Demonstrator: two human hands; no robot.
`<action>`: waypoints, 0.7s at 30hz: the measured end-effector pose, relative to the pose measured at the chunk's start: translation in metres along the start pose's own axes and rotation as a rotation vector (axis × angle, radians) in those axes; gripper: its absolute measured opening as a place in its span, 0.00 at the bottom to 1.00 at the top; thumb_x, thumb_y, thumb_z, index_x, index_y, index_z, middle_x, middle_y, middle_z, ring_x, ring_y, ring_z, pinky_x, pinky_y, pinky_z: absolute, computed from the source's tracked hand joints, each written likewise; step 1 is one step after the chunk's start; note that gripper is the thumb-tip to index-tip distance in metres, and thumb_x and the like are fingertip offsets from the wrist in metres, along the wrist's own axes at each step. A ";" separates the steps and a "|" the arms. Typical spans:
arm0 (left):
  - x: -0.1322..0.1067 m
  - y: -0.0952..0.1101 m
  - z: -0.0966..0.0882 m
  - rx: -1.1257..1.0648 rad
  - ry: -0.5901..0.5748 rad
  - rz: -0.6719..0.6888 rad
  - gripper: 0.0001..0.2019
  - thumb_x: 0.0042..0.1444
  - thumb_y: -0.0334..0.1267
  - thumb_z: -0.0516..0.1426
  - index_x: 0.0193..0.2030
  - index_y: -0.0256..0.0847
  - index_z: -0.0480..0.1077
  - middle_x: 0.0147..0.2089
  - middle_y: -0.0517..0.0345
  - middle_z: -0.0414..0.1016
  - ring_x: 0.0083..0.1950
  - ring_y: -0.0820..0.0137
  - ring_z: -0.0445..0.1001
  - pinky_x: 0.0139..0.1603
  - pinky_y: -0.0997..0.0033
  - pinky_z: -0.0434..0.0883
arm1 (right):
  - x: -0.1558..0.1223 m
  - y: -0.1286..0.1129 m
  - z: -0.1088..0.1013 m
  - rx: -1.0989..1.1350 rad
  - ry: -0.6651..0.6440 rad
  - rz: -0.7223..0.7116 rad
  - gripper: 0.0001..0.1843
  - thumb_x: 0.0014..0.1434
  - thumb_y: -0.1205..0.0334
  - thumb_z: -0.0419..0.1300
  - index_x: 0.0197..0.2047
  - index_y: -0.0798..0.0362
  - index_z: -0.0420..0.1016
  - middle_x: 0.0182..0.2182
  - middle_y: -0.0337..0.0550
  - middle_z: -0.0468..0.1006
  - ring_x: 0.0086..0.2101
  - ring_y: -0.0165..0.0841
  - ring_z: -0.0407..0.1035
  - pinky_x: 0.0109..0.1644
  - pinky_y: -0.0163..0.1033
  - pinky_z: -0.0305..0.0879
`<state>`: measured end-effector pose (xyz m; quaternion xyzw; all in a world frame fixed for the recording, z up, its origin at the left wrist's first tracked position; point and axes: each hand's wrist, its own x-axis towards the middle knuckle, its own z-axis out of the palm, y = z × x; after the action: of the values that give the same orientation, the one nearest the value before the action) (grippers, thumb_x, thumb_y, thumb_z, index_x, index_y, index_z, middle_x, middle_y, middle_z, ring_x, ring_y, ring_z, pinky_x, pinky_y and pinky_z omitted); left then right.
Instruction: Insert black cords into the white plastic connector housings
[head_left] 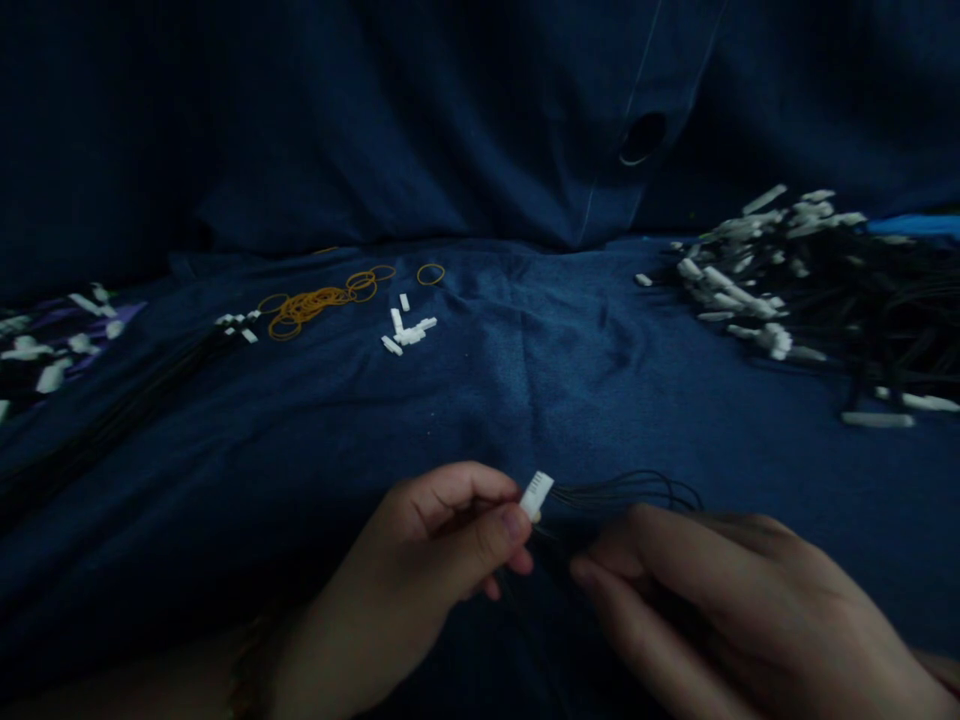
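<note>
Between the thumb and fingers of my left hand is a small white plastic connector with a row of slots on its face. Several thin black wires run out of its right side and curve behind my right hand. My right thumb and forefinger are pinched together just right of the connector, apart from it. A faint dark wire leads toward that pinch; the fingertips are dim and slightly blurred. Other black strands hang below my left fingers.
A pile of black wires with white connectors lies at the right. Orange rubber bands and loose white connectors sit farther back on the blue cloth. At left are a black wire bundle and more white-ended pieces.
</note>
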<state>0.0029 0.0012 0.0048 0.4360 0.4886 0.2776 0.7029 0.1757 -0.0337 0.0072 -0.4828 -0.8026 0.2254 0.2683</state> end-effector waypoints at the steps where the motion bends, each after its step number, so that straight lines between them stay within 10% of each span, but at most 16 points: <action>1: 0.000 -0.001 0.000 -0.003 -0.005 0.005 0.04 0.50 0.37 0.56 0.29 0.39 0.71 0.24 0.64 0.71 0.26 0.78 0.66 0.25 0.81 0.61 | 0.001 0.000 0.000 0.013 -0.001 0.015 0.08 0.55 0.68 0.48 0.27 0.51 0.63 0.20 0.34 0.69 0.22 0.24 0.64 0.22 0.30 0.52; 21: -0.002 -0.003 0.003 0.158 0.002 0.067 0.06 0.52 0.38 0.54 0.28 0.40 0.68 0.26 0.62 0.70 0.27 0.75 0.66 0.24 0.78 0.60 | 0.009 -0.001 0.005 -0.024 -0.050 -0.026 0.10 0.56 0.69 0.47 0.28 0.54 0.66 0.22 0.38 0.69 0.24 0.29 0.65 0.27 0.33 0.58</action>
<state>0.0051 -0.0022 0.0037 0.5057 0.4949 0.2620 0.6563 0.1685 -0.0267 0.0061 -0.4698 -0.8178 0.2246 0.2451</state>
